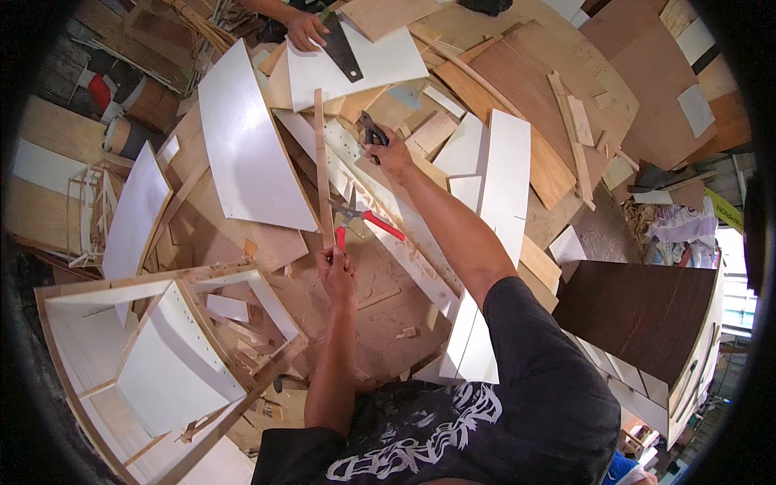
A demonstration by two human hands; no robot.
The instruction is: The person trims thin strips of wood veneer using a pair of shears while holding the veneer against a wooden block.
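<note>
My left hand [338, 271] is closed round the lower end of a narrow wooden strip [322, 162], with one red handle of open snips [378, 225] at its fingers; whether it grips both is hard to tell. The snips' metal jaws lie beside the strip. My right hand [389, 152] grips a black pliers-like tool [373, 131], reaching over a long white board [349, 158] with small holes and sawdust on it, to the right of the strip.
A co-worker's hand [304, 32] touches a black saw [339, 48] on a white panel [380, 85] above. Loose panels [250, 145] and offcuts [428, 133] surround my hands. An open cabinet frame [267, 299] stands lower left; a dark brown panelled piece [630, 311] is at right.
</note>
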